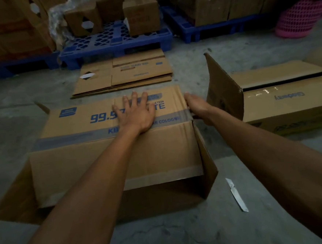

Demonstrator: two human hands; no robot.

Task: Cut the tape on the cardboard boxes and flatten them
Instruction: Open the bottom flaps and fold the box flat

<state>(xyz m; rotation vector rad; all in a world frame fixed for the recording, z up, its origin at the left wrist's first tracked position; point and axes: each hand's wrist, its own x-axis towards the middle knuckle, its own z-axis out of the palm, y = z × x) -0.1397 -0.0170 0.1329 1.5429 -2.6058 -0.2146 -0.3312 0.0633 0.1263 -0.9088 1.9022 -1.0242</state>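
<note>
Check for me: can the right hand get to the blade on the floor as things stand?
Probably yes. The blade lies on bare floor right of the box, nothing covering it. The right hand only rests at the box's far corner, holding nothing.

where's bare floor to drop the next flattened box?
Free: floor left of the flattened stack, up to the blue pallets; near floor this side of the box, left of the blade. Crowded: gap between that box and the right-hand box.
</note>
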